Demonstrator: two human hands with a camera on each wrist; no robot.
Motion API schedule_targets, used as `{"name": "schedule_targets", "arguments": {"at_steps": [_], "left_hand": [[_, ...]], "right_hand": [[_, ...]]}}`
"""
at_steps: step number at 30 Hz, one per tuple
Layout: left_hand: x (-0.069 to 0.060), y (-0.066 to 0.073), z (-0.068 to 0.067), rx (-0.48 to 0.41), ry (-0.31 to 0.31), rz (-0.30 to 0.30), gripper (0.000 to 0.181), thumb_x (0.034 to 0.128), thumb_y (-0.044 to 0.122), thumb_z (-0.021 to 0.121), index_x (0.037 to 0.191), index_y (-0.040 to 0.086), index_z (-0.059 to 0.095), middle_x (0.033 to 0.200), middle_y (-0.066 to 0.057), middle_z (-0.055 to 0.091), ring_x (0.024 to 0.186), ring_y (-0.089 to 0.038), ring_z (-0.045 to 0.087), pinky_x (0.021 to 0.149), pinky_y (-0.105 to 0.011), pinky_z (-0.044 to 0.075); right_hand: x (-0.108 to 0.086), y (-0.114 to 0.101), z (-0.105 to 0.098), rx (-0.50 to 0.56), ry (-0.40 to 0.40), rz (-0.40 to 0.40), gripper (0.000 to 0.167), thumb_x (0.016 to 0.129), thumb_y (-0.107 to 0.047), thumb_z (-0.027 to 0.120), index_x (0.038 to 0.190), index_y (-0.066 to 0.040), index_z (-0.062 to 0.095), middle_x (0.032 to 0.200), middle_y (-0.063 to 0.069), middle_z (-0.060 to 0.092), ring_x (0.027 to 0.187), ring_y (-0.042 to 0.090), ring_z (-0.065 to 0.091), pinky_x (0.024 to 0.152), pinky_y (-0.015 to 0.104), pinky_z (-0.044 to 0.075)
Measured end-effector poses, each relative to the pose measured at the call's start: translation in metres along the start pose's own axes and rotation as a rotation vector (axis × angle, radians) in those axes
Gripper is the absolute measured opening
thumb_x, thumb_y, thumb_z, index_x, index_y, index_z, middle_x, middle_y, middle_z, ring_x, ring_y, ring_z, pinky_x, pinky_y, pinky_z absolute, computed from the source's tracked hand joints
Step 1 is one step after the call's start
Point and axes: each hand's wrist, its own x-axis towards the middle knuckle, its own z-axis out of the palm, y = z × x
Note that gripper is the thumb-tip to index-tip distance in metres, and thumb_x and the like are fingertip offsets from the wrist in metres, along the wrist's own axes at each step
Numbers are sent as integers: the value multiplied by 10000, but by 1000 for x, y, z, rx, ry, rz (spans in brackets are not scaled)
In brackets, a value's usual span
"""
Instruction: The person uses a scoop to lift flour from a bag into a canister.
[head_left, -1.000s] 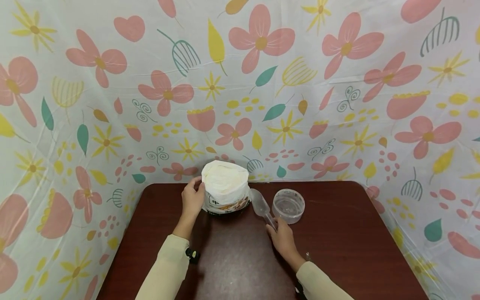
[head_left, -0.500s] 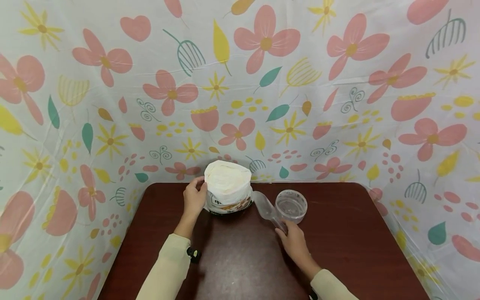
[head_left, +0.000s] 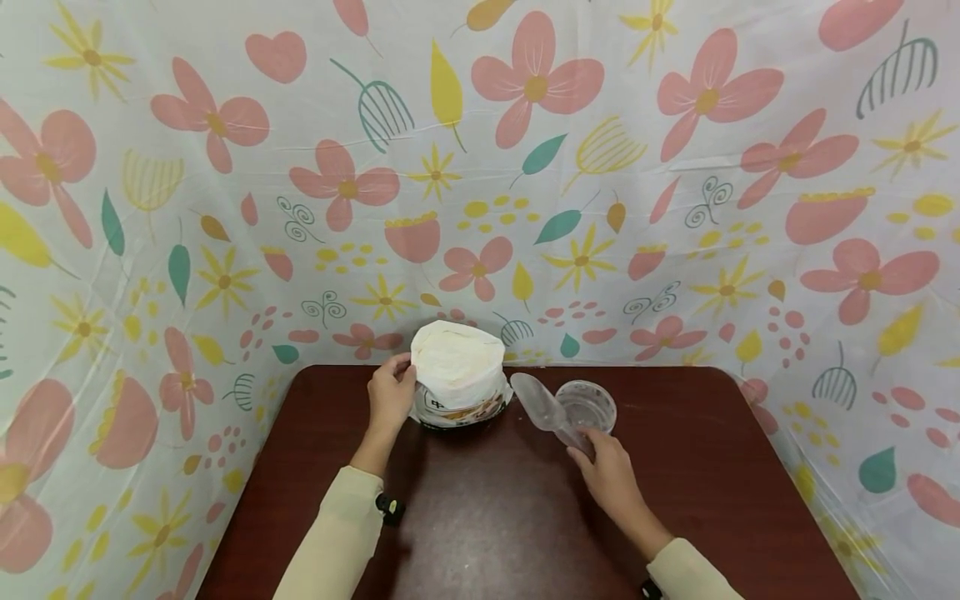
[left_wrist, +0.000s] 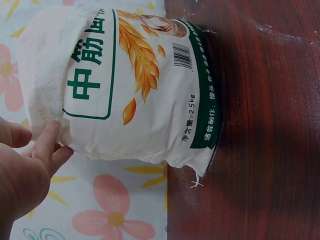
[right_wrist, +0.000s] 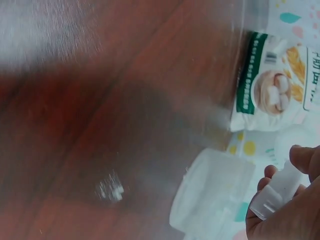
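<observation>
A white bag [head_left: 457,358] with printed wheat and a rolled-down rim stands upright at the back of the table. On its left side, my left hand [head_left: 388,398] pinches the folded rim; the left wrist view has thumb and fingers of that hand [left_wrist: 32,167] at the bag's edge [left_wrist: 160,100]. My right hand [head_left: 617,477] grips the handle of a clear plastic scoop [head_left: 538,402], its bowl just right of the bag. Partly behind the scoop sits a round clear container [head_left: 602,402], also visible in the right wrist view as a translucent tub [right_wrist: 215,192].
The dark red-brown table [head_left: 487,517] meets a flower-printed sheet [head_left: 480,200] behind and at both sides. A small patch of white powder [right_wrist: 114,190] lies on the tabletop in the right wrist view.
My right hand has moved right and a little nearer to me, taking the scoop away from the bag toward the container's front. My left hand stays at the bag's rim.
</observation>
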Motion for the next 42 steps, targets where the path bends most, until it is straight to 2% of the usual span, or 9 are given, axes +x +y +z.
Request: {"name": "schedule_targets", "arguments": {"at_steps": [9, 15, 24, 31, 35, 38, 42], "left_hand": [[-1, 1, 0, 4, -1, -5, 285, 1034, 89, 606, 1298, 13, 682, 1226, -194, 710, 1066, -301, 718, 805, -296, 658], [0, -3, -1, -5, -24, 4, 297, 1040, 89, 597, 1320, 17, 668, 1232, -185, 704, 1071, -294, 716, 828, -305, 656], [-1, -2, -1, -12, -21, 19, 292, 1034, 79, 604, 1311, 18, 676, 1230, -187, 712, 1061, -306, 722, 826, -323, 659], [0, -2, 1, -7, -17, 26, 296, 1034, 76, 600, 1314, 12, 673, 1228, -186, 713, 1065, -312, 721, 833, -323, 658], [1, -2, 2, -4, -16, 37, 299, 1034, 71, 600, 1318, 9, 668, 1239, -190, 708, 1075, -313, 719, 836, -323, 657], [2, -2, 2, 2, -9, 40, 289, 1032, 70, 606, 1305, 8, 676, 1231, -184, 713, 1071, -307, 721, 831, -330, 659], [3, -3, 2, -1, -8, 25, 284, 1033, 78, 607, 1301, 18, 680, 1238, -177, 712, 1086, -302, 718, 841, -334, 657]], "right_hand": [[13, 3, -26, -56, -54, 0, 350, 894, -118, 810, 1212, -9, 713, 962, 94, 627, 848, 212, 547, 675, 347, 472], [25, 3, -45, -101, -45, -57, 334, 890, -108, 814, 1198, -15, 723, 945, 76, 619, 827, 198, 535, 656, 347, 470], [49, 3, -71, -113, -87, -113, 327, 921, -130, 785, 1218, -17, 707, 995, 94, 652, 834, 218, 525, 672, 362, 447], [68, -2, -88, -132, -132, -149, 309, 924, -138, 782, 1214, -63, 707, 1051, 109, 674, 873, 254, 561, 700, 393, 461], [78, -5, -97, -143, -139, -179, 307, 926, -147, 781, 1214, -68, 714, 1027, 90, 674, 858, 236, 549, 701, 387, 459], [85, -8, -105, -151, -151, -204, 306, 931, -150, 776, 1216, -54, 718, 1015, 92, 677, 833, 223, 556, 687, 384, 477], [95, -12, -115, -160, -197, -220, 319, 957, -163, 749, 1252, -47, 706, 1082, 118, 690, 850, 226, 600, 699, 398, 512]]}}
